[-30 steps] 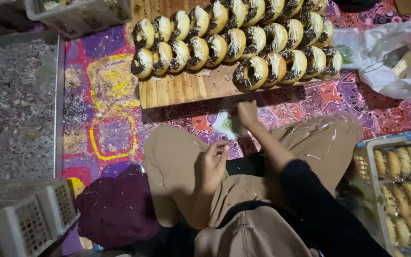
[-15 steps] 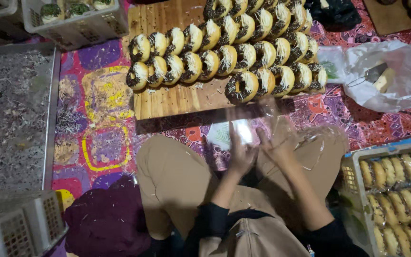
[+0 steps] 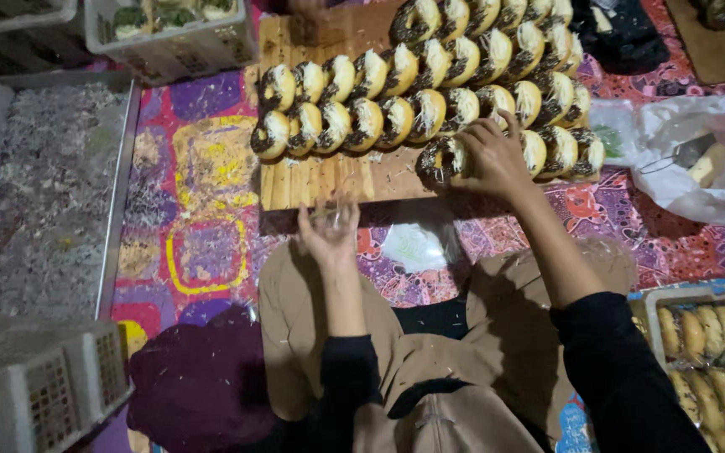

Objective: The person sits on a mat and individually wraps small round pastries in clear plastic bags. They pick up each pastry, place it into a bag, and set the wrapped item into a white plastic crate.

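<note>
Wooden board (image 3: 329, 178); right hand (image 3: 490, 155) gripping doughnut (image 3: 442, 159)

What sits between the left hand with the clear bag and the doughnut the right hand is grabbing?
Nothing visible blocks it. The right hand already grips the chocolate-topped doughnut at the near edge of the wooden board. Between it and the left hand, holding a clear plastic bag, lies only bare board.

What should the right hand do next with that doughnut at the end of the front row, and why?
Probably lift the doughnut off the wooden board and bring it toward the left hand. The right hand is already closed on it at the row's near end, while the left hand holds up what looks like a clear plastic wrapper, open side hard to tell.
</note>
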